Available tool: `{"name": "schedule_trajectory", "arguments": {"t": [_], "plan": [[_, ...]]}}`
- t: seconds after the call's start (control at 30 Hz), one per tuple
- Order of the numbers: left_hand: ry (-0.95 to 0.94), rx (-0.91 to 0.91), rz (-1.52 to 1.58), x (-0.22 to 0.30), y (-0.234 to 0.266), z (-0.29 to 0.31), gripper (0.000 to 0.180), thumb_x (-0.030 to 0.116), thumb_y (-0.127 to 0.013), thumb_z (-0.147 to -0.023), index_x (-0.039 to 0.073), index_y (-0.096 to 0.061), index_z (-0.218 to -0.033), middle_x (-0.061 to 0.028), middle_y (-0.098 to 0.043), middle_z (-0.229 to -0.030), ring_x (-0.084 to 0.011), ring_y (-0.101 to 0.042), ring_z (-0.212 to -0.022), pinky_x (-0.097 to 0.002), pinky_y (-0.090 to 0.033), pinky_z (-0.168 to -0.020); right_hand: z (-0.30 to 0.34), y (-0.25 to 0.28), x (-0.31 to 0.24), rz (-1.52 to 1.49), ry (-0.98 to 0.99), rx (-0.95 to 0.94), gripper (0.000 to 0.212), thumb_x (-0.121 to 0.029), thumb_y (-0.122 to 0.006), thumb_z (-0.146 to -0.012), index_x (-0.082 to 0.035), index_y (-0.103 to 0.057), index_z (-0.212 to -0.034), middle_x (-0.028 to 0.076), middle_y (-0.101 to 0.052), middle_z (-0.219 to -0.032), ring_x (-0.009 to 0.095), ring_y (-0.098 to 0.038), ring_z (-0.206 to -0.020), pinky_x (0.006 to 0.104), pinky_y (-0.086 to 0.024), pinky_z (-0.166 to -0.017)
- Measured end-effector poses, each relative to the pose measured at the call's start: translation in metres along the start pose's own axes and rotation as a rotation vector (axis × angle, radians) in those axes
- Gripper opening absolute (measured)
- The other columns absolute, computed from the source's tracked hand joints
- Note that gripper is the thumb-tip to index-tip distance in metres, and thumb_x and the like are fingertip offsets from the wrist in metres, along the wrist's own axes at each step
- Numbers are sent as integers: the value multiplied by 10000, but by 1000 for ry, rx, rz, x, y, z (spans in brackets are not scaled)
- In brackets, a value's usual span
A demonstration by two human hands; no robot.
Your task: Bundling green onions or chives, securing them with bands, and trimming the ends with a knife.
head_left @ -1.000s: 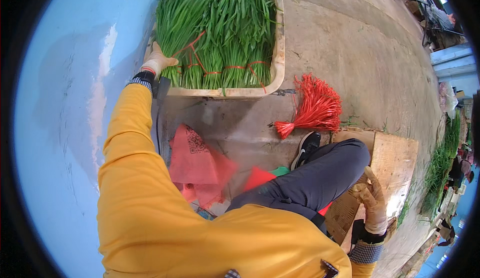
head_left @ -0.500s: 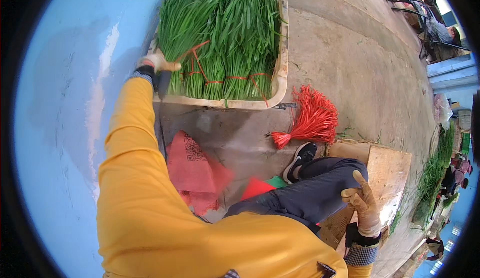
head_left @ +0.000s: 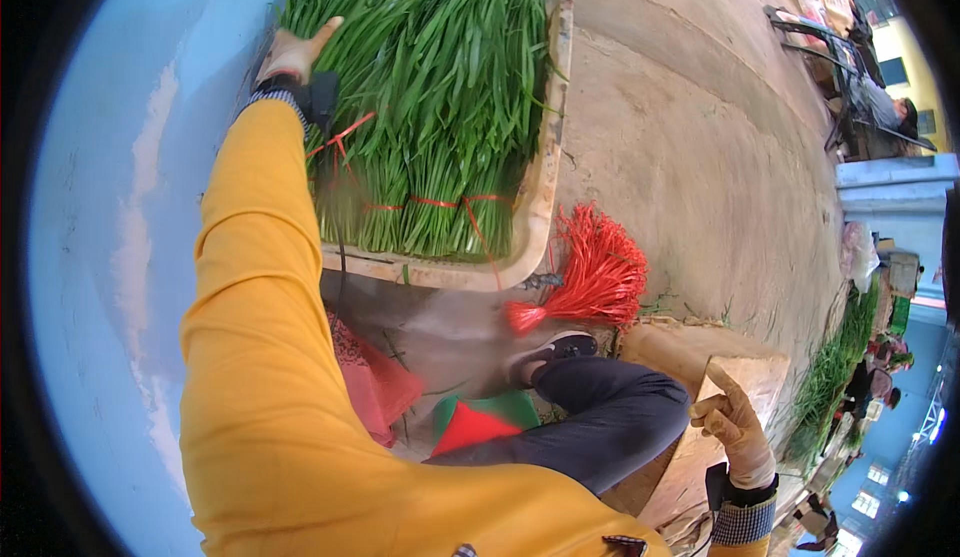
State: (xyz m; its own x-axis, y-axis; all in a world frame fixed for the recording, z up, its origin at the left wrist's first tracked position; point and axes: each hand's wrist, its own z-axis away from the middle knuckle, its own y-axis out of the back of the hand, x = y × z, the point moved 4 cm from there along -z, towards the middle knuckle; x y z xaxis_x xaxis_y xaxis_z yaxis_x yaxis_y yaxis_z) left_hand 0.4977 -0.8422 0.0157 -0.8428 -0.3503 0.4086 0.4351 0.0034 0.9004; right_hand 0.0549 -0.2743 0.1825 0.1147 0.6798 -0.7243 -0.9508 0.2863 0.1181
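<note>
Bundles of long green chives, tied with thin red strips, lie packed in a whitish plastic crate. My left hand, in a pale glove, rests at the left edge of the leaves by the blue wall. Its thumb is stretched out over them; the other fingers are mostly hidden. My right hand, gloved too, hangs in the air by the right knee, index finger extended and the others loosely bent, holding nothing. A loose red strip lies across the chives below my left wrist.
A sheaf of red plastic strips lies on the floor at the crate's near right corner. Cardboard is beside my leg. A pink sack and a green piece lie near my feet. People and heaped greens are far right.
My left hand has moved farther along the crate's left side, over the leaves. The view has shifted, so the crate sits lower. My right hand keeps much the same pose.
</note>
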Motion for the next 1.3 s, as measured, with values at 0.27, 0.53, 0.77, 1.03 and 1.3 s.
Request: {"name": "schedule_trajectory", "arguments": {"t": [0.27, 0.53, 0.77, 1.03, 1.3], "plan": [[-212, 22, -404, 4, -37, -11, 940, 723, -435, -786, 181, -90, -1472, -98, -206, -1496, -374, -401, -1240, -517, -376, -970, -42, -22, -23, 32, 23, 12, 679, -281, -681, -819, -40, -362, -1368, 50, -634, -876, 131, -569, -758, 223, -421, -679], [-284, -60, -277, 9, -48, -4, 939, 777, -334, -778, 190, -96, -1472, -68, -230, -1497, -358, -386, -1261, -529, -328, -1015, -51, -24, -20, 42, -22, 33, 769, -332, -722, -769, -23, -353, -1369, 61, -643, -919, 141, -580, -777, 235, -438, -702], [-248, -22, -403, 8, -50, -16, 867, 710, -363, -825, 207, -81, -1472, -51, -230, -1497, -369, -346, -1285, -523, -314, -1016, -44, -14, -17, 46, 26, 18, 663, -280, -647, -826, -39, -358, -1372, 54, -640, -903, 131, -578, -783, 225, -426, -692], [-139, -68, -435, 14, -37, -12, 895, 712, -365, -820, 209, -20, -1475, -54, -100, -1533, -381, -188, -1367, -549, -159, -1081, 20, 39, 18, 35, -1, 160, 582, -144, -570, -883, -35, -313, -1393, 68, -628, -932, 112, -577, -808, 228, -444, -723], [-288, 195, -123, 18, 26, 47, 919, 723, -397, -800, 152, -121, -1465, -153, -152, -1508, -381, -195, -1362, -470, -188, -1101, 71, 52, 54, 13, 55, 329, 596, -215, -594, -867, -32, -346, -1377, 58, -627, -899, 114, -586, -770, 206, -444, -641]]}}
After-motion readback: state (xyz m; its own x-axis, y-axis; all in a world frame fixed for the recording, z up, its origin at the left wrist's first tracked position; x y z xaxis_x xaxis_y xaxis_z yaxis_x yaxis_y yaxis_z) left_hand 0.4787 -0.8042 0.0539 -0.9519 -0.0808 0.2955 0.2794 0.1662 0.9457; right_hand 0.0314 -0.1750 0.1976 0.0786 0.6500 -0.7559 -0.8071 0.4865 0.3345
